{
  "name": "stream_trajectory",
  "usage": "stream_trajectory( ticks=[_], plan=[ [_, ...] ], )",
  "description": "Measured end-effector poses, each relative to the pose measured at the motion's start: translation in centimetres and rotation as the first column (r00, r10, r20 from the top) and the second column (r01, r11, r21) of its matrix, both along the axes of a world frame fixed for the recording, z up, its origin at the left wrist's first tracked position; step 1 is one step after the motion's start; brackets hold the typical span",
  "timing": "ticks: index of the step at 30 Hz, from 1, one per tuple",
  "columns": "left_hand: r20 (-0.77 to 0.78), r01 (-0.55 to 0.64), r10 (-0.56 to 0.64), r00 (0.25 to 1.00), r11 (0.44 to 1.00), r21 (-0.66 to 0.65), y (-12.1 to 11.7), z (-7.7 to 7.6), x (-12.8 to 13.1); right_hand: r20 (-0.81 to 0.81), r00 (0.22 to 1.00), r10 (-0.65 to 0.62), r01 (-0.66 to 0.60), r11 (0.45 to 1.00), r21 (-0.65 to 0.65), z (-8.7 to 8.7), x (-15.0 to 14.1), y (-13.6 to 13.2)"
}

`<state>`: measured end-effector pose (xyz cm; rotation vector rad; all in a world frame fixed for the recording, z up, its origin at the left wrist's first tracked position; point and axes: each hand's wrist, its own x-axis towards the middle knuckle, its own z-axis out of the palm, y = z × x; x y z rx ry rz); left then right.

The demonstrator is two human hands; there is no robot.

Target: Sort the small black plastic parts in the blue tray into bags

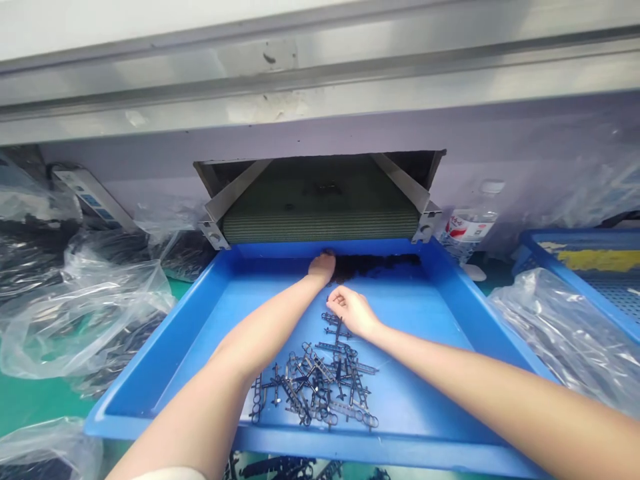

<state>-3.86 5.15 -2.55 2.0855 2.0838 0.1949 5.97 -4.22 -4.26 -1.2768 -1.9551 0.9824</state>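
Observation:
My left hand (323, 267) reaches to the far end of the blue plastic tray (173, 333), its fingers curled down at the edge of a dark heap of small parts (375, 265). Whether it grips any of them is hard to see. My right hand (353, 310) hangs lower over the tray, fingers loosely curved, with nothing visible in them. Just below it lies a loose pile of black moulded parts on runners (320, 387).
A green woven conveyor belt (320, 227) comes out of a metal-framed opening above the tray. Clear plastic bags (85, 320) holding dark parts lie to the left, more plastic (565, 340) to the right, beside a blue crate (590, 267) and a water bottle (467, 227).

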Motion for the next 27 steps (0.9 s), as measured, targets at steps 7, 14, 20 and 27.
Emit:
stream_trajectory(
  ticks=[7,14,20,27],
  plan=[
    [0.482,-0.036,0.065,0.874,0.997,-0.07,-2.3,3.2,-1.9,-0.01,0.998,0.058,-0.057,0.994,0.098,1.3,0.9,0.6],
    [0.812,0.025,0.089,0.577,0.992,-0.126,-11.5,3.8,-5.9,-0.005,0.987,0.16,-0.154,0.956,0.249,4.6,-2.7,1.0],
    [0.884,-0.209,0.107,0.455,0.978,-0.01,-11.8,4.0,-8.1,0.117,0.954,0.277,-0.3,0.9,0.317,4.5,-4.6,1.7],
    [0.877,-0.363,0.183,0.444,0.932,-0.011,-10.0,4.4,-11.1,0.5,0.727,0.472,-0.646,0.716,0.264,1.4,-3.7,4.2]
  ],
)
